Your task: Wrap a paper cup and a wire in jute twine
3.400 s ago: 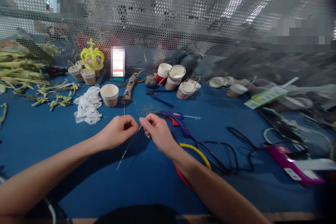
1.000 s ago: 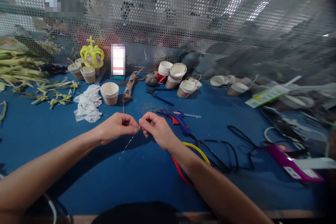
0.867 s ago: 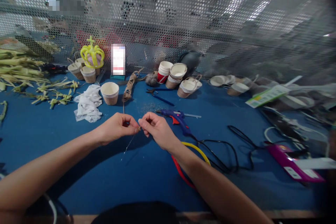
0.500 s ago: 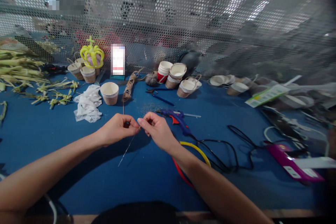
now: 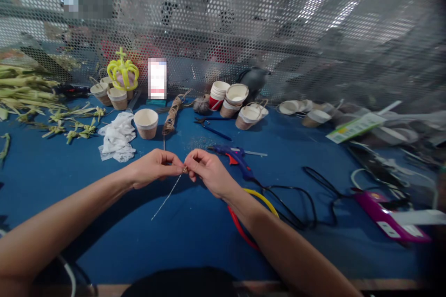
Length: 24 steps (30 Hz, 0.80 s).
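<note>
My left hand [image 5: 153,170] and my right hand [image 5: 208,172] meet fingertip to fingertip over the blue table [image 5: 195,236]. Both pinch the top end of a thin silvery wire [image 5: 166,197], which slants down to the left toward me. A bit of tan twine seems to sit at the pinch point, too small to be sure. Just right of my right hand lies a blue glue gun [image 5: 234,158], its black cord [image 5: 296,195] trailing right.
A paper cup [image 5: 146,123], white cloth [image 5: 117,138], twine bundle [image 5: 170,116] and pliers [image 5: 211,127] lie behind my hands. More cups [image 5: 237,102] and a yellow crown [image 5: 122,72] stand by the mesh wall. Palm leaves [image 5: 42,102] lie left, yellow and red hoops [image 5: 258,209] under my right forearm.
My hands stay in the same spot. The wire's free end swings slightly and now reaches a little farther down-left than a second ago.
</note>
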Motion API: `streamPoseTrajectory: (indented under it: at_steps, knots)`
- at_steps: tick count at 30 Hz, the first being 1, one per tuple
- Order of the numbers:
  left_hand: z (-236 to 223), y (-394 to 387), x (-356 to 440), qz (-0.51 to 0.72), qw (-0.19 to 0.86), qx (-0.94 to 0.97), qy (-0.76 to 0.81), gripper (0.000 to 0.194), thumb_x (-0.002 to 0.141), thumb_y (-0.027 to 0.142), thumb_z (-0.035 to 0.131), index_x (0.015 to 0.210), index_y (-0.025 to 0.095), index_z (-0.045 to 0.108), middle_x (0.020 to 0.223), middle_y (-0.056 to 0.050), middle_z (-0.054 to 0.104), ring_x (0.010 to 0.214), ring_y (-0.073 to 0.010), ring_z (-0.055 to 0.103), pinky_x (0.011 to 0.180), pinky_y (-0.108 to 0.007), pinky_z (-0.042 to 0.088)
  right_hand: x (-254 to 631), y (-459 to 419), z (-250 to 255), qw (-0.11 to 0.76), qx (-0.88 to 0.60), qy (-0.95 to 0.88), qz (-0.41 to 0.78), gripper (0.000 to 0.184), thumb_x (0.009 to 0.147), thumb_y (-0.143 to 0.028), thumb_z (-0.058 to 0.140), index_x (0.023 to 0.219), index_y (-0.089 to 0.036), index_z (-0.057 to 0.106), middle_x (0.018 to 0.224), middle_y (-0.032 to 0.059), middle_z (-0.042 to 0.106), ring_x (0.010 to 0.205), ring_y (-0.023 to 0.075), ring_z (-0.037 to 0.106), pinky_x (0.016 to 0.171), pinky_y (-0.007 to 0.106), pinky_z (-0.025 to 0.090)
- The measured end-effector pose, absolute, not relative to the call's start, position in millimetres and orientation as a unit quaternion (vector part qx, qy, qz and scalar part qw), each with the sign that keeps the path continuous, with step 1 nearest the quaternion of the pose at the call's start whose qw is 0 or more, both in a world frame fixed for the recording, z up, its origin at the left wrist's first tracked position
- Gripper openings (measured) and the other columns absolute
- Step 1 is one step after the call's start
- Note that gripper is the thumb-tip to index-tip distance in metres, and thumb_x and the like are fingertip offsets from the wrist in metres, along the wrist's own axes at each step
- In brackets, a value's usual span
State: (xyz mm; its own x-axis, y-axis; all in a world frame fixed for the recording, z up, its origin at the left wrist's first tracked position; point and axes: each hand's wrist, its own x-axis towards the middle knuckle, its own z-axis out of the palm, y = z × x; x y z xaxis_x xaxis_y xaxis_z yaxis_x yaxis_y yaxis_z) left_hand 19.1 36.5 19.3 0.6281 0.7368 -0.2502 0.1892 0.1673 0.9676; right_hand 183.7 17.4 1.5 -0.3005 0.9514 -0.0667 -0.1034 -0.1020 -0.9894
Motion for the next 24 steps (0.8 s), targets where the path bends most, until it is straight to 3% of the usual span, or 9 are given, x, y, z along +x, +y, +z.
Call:
streamPoseTrajectory:
  at_steps: [6,24]
  knots:
    - [21,38,16,0.192,0.617,0.657,0.388,0.015,0.071,0.026,0.056,0.065,0.012,0.057,0.056,0.005,0.045,0.047,-0.0044,0.030,0.044,-0.019,0.020,184,17,1,0.417,-0.429,-0.527,0.604,0.024,0.069,-0.036,0.062,0.064,-0.016,0.049,0.051,-0.0063,0.046,0.045,0.0054,0.042,0.045,0.020,0.036]
    - [19,28,27,0.254,0.701,0.516,0.422,0.017,0.060,0.025,0.062,0.057,0.013,0.051,0.046,0.008,0.039,0.040,-0.0024,0.023,0.041,-0.020,0.014,182,14,3,0.433,-0.438,-0.547,0.567,0.026,0.068,-0.038,0.062,0.063,-0.017,0.048,0.053,-0.0063,0.045,0.044,0.0053,0.042,0.045,0.021,0.036]
